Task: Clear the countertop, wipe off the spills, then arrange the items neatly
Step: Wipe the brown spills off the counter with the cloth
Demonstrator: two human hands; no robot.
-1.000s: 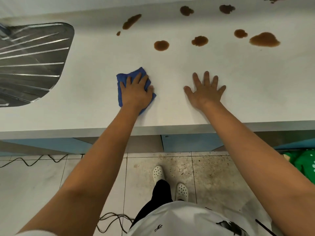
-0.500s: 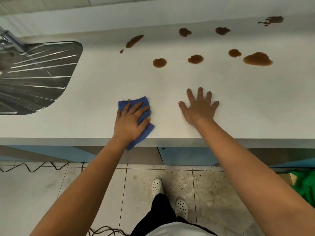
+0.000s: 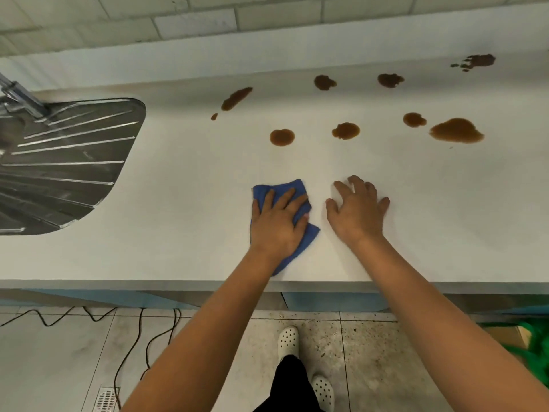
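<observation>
- Counter (image 3: pixel 184 221): white top, front edge running across the lower half of the view. A tiled wall (image 3: pixel 196 22) rises behind it.
- Cloth (image 3: pixel 294 188): blue, bunched, lying flat on the counter near the front edge, well short of the spills.
- Left hand (image 3: pixel 276 224): pressed palm-down on the cloth, fingers straight and slightly spread. The hand covers the middle of the cloth; blue fabric shows beyond the fingertips and below the wrist. Nothing is pinched or wrapped.
- Right hand (image 3: pixel 358 212): just beside the cloth on its right, not touching it. Palm faces the counter, fingers spread and loosely bent, holding nothing. Whether the palm rests on the top or hovers just above it cannot be told.
- Spills (image 3: pixel 282 137): 9 brown marks on the far half of the counter, all unwiped. Nearest row: 1 round puddle, 1 smaller puddle (image 3: pixel 346 130), 1 small puddle further right, then the largest puddle (image 3: pixel 456 131). Far row: 1 streak (image 3: pixel 236 98) with a droplet beside it, 2 dark blotches, and 1 smear (image 3: pixel 478 61) at the far right.
- Sink (image 3: pixel 65 162): steel, ribbed drainer surface, set into the counter at left. A tap (image 3: pixel 17 96) stands at its far corner. No contents visible on the part in view.
- Floor: tiled, with a black cable (image 3: pixel 130 349) at left, a green item (image 3: pixel 534 346) at right, and 2 white shoes (image 3: pixel 288 340).
</observation>
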